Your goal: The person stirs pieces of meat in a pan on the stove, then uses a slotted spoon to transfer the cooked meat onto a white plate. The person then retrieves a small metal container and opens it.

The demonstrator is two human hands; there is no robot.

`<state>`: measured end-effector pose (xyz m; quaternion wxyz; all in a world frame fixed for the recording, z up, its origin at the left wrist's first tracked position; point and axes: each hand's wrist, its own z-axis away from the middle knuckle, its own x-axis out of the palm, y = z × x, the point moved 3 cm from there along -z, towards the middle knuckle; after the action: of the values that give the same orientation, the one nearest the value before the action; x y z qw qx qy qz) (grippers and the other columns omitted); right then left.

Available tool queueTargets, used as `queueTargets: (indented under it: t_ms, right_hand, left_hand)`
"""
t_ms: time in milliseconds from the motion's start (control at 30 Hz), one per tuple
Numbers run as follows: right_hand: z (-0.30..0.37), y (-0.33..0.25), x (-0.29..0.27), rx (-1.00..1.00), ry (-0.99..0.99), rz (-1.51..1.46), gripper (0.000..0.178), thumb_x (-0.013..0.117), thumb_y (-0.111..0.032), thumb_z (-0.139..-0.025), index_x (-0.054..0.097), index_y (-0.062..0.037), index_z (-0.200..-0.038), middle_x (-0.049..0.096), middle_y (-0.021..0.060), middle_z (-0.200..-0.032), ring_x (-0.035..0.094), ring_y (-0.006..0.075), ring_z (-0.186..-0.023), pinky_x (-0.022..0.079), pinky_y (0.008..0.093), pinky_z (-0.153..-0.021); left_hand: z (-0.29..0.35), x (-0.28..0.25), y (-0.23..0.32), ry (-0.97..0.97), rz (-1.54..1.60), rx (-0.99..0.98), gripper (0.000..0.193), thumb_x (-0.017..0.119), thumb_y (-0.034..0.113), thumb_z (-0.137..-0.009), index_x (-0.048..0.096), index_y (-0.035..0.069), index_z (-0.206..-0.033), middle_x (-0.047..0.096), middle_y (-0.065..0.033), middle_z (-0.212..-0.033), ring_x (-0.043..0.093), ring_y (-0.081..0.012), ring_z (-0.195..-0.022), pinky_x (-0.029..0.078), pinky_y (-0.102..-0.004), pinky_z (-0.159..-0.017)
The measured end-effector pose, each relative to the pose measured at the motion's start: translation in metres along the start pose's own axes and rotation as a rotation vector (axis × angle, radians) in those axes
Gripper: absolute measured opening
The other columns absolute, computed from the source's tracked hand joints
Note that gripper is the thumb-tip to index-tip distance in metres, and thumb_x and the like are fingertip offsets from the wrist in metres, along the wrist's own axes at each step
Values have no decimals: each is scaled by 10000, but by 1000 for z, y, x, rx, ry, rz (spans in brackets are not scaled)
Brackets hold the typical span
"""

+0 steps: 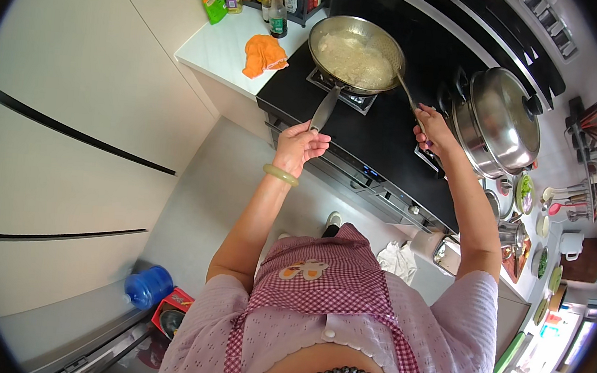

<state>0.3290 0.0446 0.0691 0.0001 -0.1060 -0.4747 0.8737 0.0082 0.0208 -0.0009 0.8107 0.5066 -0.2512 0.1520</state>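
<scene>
A steel frying pan (350, 86) sits over the left burner of the black stove. Pale, bubbling liquid with light-coloured food (352, 56) fills much of it. My left hand (302, 145), with a pale green bangle on the wrist, is closed on the end of the pan's handle (325, 108). In my right hand (432, 132) is the metal handle of a long skimmer (408, 89). The skimmer's mesh-like head rests inside the pan at its right rim, partly in the liquid.
A large lidded steel pot (507, 119) stands on the stove's right side. An orange cloth (264, 55) lies on the white counter left of the stove, with bottles (278, 14) behind. Plates of greens (525, 192) line the right counter. A blue water jug (149, 287) is on the floor.
</scene>
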Motion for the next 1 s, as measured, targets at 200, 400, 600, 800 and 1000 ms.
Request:
queueTargets:
  t_ms: [200, 400, 600, 800, 1000]
  right_hand:
    - [23, -16, 7, 348, -206, -323, 201, 422, -285, -986, 424, -89, -939, 441, 6, -632, 376, 45, -418, 244, 169, -324]
    - [-1, -8, 33, 529, -553, -906, 248, 443, -247, -974, 403, -48, -831, 434, -3, -671, 394, 22, -424, 251, 148, -322]
    - [-11, 11, 57, 392, -583, -1102, 245, 460, -228, -966, 355, -78, -803, 422, 14, -662, 391, 35, -421, 231, 162, -312]
    - [0, 4, 46, -78, -144, -226, 502, 473, -233, -962, 309, -156, -1430, 440, 14, -612, 384, 75, -402, 289, 230, -314]
    - [1, 3, 29, -277, 7, 267, 526, 492, -246, -952, 331, -150, -1443, 476, 46, -604, 423, 113, -391, 341, 265, -320]
  left_hand:
    - [-3, -2, 0, -36, -4, 13, 427, 562, 34, -890, 389, -95, -1260, 667, -227, -917, 673, -204, -740, 577, -279, -645]
    - [1, 5, 4, -16, -45, 9, 268, 547, 39, -901, 548, -39, -1157, 677, -166, -872, 672, -185, -714, 576, -267, -623]
    - [2, 3, 3, -22, -53, -10, 257, 550, 53, -904, 551, -28, -1148, 678, -168, -885, 671, -180, -714, 575, -265, -623]
    - [1, 2, -1, -12, -21, 7, 213, 552, 58, -907, 563, -13, -1108, 679, -172, -894, 671, -178, -713, 574, -264, -622]
    - [1, 2, -1, -18, -19, 5, 218, 549, 53, -907, 563, -15, -1114, 679, -173, -895, 671, -178, -714, 574, -262, -621]
